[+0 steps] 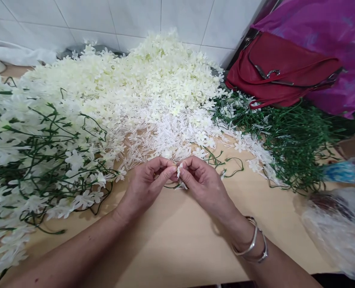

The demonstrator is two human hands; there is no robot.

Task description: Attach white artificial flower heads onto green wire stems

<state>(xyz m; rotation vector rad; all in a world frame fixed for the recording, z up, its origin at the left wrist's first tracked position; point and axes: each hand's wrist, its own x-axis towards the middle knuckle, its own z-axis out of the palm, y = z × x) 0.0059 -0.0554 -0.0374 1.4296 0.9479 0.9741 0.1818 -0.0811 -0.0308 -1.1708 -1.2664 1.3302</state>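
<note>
My left hand [149, 182] and my right hand [205, 186] meet over the middle of the table, fingertips pinched close together. Between them is a small white artificial flower [179, 171], gripped by the right thumb and forefinger. The left thumb and forefinger are pressed together right beside it; what exactly they pinch is mostly hidden, though a bit of green stem [171, 185] shows under the fingers. Just beyond the hands lies a heap of loose cream-white flower heads [165, 76]. White stamens [162, 138] are strewn along its near edge.
At left, white flowers on green stems [51, 160] are piled up. Bare green stems [297, 140] form a heap at right, below a red handbag [288, 68] and a purple bag [324, 24]. A clear plastic bag [339, 232] lies near right. The tiled wall [135, 16] stands behind.
</note>
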